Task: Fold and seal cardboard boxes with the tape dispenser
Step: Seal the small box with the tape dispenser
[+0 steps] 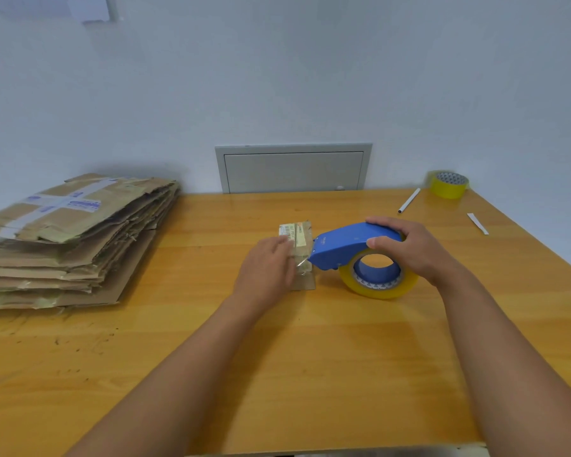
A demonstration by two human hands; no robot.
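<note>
Gripping the blue plastic tape dispenser (350,247), the right hand (409,249) meets the small brown cardboard box (299,245) mid-bench (310,374); the flat left hand (266,272) presses it.

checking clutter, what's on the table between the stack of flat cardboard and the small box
Nothing: in the head view, only bare wooden table lies between the flattened cardboard stack and the small box, which the left hand rests on.
</note>
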